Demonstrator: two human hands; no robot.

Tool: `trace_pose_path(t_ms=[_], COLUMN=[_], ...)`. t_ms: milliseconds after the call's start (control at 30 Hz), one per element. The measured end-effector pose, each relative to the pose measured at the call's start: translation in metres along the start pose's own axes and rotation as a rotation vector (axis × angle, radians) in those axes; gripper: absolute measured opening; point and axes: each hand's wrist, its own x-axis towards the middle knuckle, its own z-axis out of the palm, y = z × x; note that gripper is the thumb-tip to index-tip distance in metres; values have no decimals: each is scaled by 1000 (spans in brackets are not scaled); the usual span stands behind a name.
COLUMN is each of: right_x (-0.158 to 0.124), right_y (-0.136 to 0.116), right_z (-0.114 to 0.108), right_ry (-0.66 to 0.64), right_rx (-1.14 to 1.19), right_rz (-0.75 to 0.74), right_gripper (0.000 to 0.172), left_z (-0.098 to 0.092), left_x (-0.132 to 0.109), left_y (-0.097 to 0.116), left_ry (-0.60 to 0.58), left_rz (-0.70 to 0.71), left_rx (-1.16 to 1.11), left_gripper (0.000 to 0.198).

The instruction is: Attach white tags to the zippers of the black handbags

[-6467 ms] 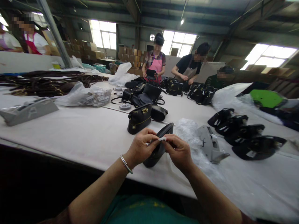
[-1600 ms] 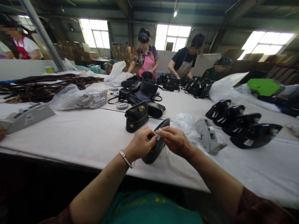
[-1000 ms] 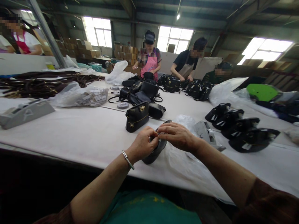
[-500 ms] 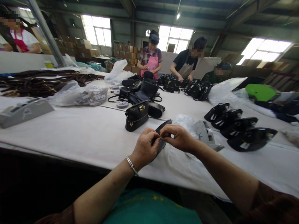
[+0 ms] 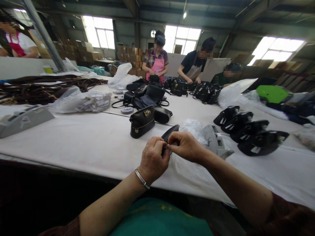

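A black bag (image 5: 170, 131), seen nearly edge-on, is gripped in my left hand (image 5: 154, 159), its lower part covered by the fingers. Thumb and forefinger of my right hand (image 5: 185, 147) are pinched together at the bag's near side, meeting my left fingertips. Whatever lies in that pinch is too small to make out. Just beyond my hands, an upright black bag (image 5: 142, 122) with gold zip and clasp stands on the white table (image 5: 81, 141).
Several black bags (image 5: 261, 144) sit in a row at right, beside a grey tape dispenser (image 5: 216, 141) and clear plastic (image 5: 193, 129). More black bags (image 5: 147, 95) are piled mid-table. Brown straps (image 5: 31, 88) and another dispenser (image 5: 24, 121) lie left. Co-workers (image 5: 157, 62) stand across the table.
Both hands stay together at the bag, with small finger movements. My left hand has turned slightly and covers more of the bag. The whole view has shifted a little.
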Motion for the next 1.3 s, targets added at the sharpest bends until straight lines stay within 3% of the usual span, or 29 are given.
trace_pose_path(t_ms=[233,500,900,967,1067,1233,1300], right_x=[2,5,4,-2,-20,-73,-98], right_y=[4,8,8,11,35,131,168], right_z=[-1,-4,-7,-10,-27,-95,-126], right_ry=[-38,-33,-11,57,267,765,893], right_rx=[31,-35,-7,-13,-46,-237,-372], right_rz=[-6,-222,-272,-251,-133,357,550], right_gripper=[11,21,19,20,19,29,31], left_z=[-8,-19,-15,-16,-17,-16,-15], left_x=[3,16,14,14,13,9,8], left_y=[-3,-3,-4,-6,-9,-15,-16], left_ry=[-16,-134,-59,-45,-32,-30,-45], left_rz=[-74,-137,-178,-209,-269,-276,-272], left_rx=[-131,-166,-217,-207,-206,-229,-221], left_gripper=[13,13,12,12,11,7,7])
